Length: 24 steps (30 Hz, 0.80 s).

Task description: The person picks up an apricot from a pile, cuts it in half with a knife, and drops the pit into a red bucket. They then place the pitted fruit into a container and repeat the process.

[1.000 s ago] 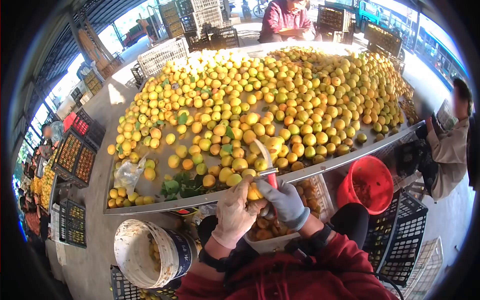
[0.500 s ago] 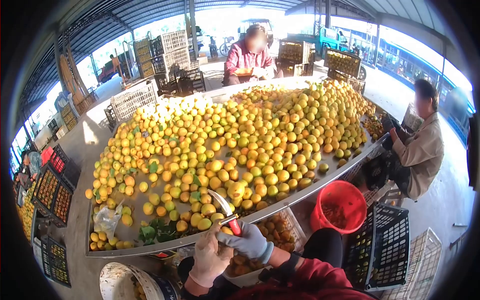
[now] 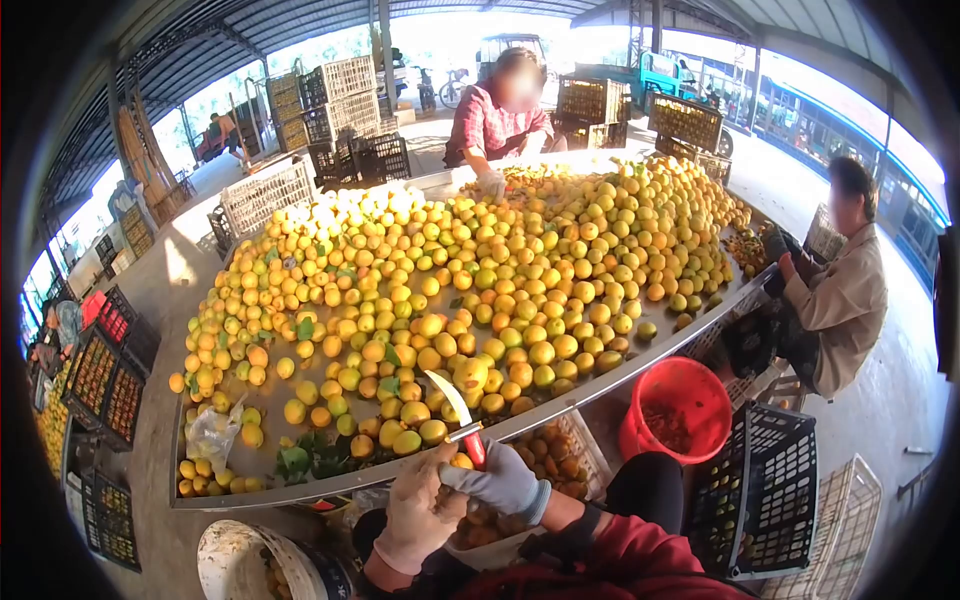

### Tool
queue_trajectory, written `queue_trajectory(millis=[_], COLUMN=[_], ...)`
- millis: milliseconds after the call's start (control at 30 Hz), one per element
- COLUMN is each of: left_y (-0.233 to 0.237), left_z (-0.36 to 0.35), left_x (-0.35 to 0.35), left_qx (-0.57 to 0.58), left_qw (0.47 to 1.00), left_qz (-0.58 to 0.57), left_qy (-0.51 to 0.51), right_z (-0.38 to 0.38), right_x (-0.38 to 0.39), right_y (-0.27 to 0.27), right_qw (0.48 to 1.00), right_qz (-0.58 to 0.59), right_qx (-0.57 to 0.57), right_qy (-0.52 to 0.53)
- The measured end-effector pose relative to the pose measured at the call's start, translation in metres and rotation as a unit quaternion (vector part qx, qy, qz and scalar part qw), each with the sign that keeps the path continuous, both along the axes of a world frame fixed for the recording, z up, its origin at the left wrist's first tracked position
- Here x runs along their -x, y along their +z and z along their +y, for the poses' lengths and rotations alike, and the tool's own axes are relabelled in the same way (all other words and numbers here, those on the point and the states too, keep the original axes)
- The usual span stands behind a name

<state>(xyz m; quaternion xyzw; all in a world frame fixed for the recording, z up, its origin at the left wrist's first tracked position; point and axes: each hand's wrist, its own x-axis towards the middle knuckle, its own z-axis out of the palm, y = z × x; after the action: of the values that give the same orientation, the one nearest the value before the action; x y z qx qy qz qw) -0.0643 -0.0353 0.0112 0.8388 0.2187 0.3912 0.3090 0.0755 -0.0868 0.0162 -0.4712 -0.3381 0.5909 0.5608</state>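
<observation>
The long metal table (image 3: 600, 390) carries a big heap of yellow fruits (image 3: 480, 270), and a red bucket (image 3: 675, 410) stands below its near edge. The left hand (image 3: 420, 515), in a beige glove, is curled around one small fruit (image 3: 460, 462). The right hand (image 3: 500, 485), in a grey glove, touches it and is closed on the red handle of a knife (image 3: 447, 393). The blade points up and leftwards, away from the body, and the small fruit lies at its base, between both hands.
</observation>
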Motion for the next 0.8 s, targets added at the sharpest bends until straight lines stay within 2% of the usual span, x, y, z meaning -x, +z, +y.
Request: queue_trajectory(millis=[67, 100, 167, 233, 300, 367, 433, 500, 533, 567, 633, 667, 767, 800], left_y=[0.004, 0.002, -0.006, 0.003, 0.008, 0.005, 0.0, 0.003, -0.003, -0.001, 0.019, 0.013, 0.003, 0.0], left_z=[0.002, 0.004, 0.008, 0.0, -0.003, -0.004, -0.003, -0.003, -0.002, -0.002, -0.003, 0.001, 0.01, 0.011], left_x=[0.004, 0.006, 0.008, 0.006, 0.006, 0.004, 0.004, 0.003, 0.003, 0.005, 0.007, 0.003, 0.007, 0.008], left_qx=[0.139, 0.14, 0.078, 0.06, -0.005, -0.047, -0.048, 0.075, 0.25, 0.251, 0.475, 0.516, 0.494, 0.51], left_qw=[0.989, 0.989, 0.996, 0.997, 0.992, 0.993, 0.994, 0.997, 0.965, 0.965, 0.869, 0.838, 0.856, 0.847], left_qz=[-0.005, -0.004, 0.035, 0.053, 0.122, 0.101, 0.083, 0.022, -0.039, -0.039, -0.102, -0.143, -0.112, -0.121], left_qy=[-0.044, -0.039, -0.03, -0.008, 0.034, 0.04, 0.047, -0.01, -0.073, -0.071, -0.096, -0.105, -0.102, -0.09], right_z=[0.0, 0.0, -0.001, -0.001, 0.004, 0.004, 0.004, 0.0, -0.002, -0.003, -0.003, -0.003, 0.0, 0.002], right_x=[0.001, 0.003, 0.005, 0.004, 0.001, 0.007, 0.007, 0.003, 0.002, 0.002, 0.002, -0.001, 0.001, 0.001], right_y=[0.001, -0.001, -0.007, -0.018, -0.032, -0.026, -0.024, -0.014, -0.009, -0.005, 0.003, 0.005, 0.006, 0.005], right_qw=[0.999, 1.0, 0.999, 0.994, 0.987, 0.987, 0.986, 0.992, 0.996, 0.996, 0.998, 0.996, 0.99, 0.991], right_qz=[-0.009, -0.007, -0.003, -0.085, -0.132, -0.076, -0.072, -0.066, -0.059, -0.059, -0.035, -0.064, -0.123, -0.122], right_qx=[0.023, -0.015, -0.049, -0.057, -0.091, -0.131, -0.138, -0.104, -0.07, -0.069, -0.05, -0.067, -0.063, -0.059], right_qy=[0.022, 0.005, -0.006, -0.031, -0.023, -0.055, -0.059, -0.032, -0.013, -0.011, -0.015, 0.009, -0.001, 0.0])
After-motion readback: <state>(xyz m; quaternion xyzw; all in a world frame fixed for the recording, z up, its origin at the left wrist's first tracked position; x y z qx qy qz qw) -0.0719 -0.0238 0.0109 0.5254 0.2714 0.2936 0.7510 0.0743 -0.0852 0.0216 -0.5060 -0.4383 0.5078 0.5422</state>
